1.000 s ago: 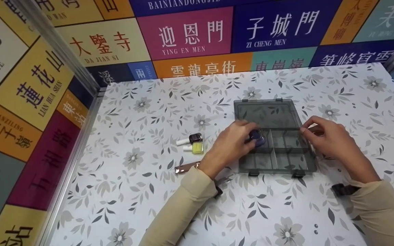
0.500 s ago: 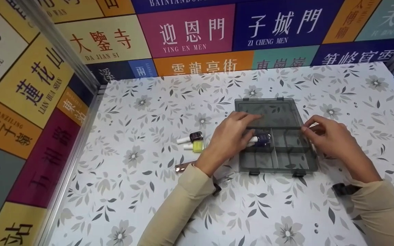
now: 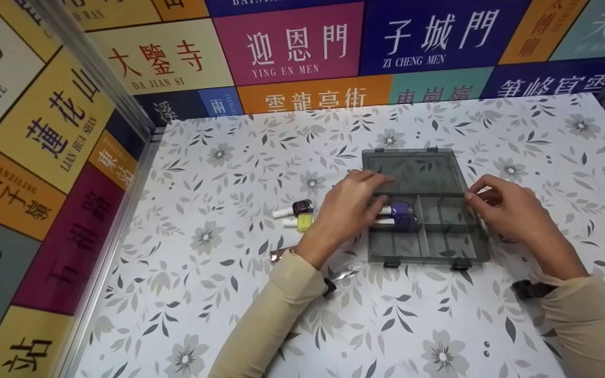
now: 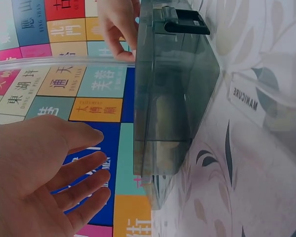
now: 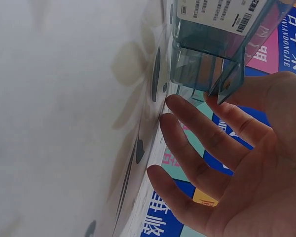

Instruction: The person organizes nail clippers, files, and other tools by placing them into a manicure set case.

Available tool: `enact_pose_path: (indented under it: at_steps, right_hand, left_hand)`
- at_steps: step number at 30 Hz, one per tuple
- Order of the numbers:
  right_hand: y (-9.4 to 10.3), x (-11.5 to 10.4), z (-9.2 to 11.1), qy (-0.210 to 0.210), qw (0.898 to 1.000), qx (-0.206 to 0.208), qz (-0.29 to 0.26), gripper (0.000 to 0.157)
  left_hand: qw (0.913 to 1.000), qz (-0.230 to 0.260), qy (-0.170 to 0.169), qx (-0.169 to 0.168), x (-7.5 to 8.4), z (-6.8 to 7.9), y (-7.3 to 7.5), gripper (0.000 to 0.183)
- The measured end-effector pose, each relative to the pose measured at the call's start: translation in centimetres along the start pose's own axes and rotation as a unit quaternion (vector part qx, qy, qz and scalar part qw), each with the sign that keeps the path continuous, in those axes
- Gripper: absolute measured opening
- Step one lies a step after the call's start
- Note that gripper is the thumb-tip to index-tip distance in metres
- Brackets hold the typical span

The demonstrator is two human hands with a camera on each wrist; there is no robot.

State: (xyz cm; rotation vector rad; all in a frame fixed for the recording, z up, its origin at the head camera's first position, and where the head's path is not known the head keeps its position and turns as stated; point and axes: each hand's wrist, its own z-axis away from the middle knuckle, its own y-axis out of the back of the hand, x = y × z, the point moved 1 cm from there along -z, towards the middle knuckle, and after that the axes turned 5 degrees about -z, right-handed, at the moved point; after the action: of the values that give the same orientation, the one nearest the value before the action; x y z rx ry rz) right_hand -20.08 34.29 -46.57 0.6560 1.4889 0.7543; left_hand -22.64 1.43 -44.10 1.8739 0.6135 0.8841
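Note:
A grey see-through compartment box (image 3: 422,227) stands on the table with its lid (image 3: 413,170) folded back. In its back left compartment lie a purple nail polish bottle (image 3: 400,209) and a darker one (image 3: 403,222), side by side, white caps toward the left. My left hand (image 3: 352,202) hovers at the box's left side, partly over those caps. The left wrist view shows that hand (image 4: 59,173) with fingers loosely extended and nothing in them. At the right rim my right hand (image 3: 507,210) pinches the box's edge between thumb and forefinger; its other fingers (image 5: 187,143) spread beside the wall.
Left of the box lie a dark nail polish bottle (image 3: 301,207) and a yellow one (image 3: 305,222). A shiny nail clipper (image 3: 276,255) is partly hidden by my left wrist. Clear packaging marked MANICURE (image 4: 246,96) lies near the box's front. Printed wall panels (image 3: 292,44) stand behind the table.
My left hand has let go of a purple nail polish bottle in the back left compartment, opened its fingers and drawn slightly left. My right hand has stayed at the rim.

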Motion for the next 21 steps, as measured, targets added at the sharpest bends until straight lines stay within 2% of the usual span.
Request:
enact_pose_path:
  at_steps: [12,21]
  right_hand:
    - [0.0,0.0,-0.2,-0.001,1.000,-0.002,-0.002,0.025]
    - [0.1,-0.1,0.0,-0.002,1.000,-0.001,-0.002,0.025]
  left_hand:
    - [0.9999,-0.009,0.012,0.004,-0.4,0.3,0.6,0.036]
    - [0.9993,-0.026,0.013,0.023,-1.6,1.8,0.9,0.034]
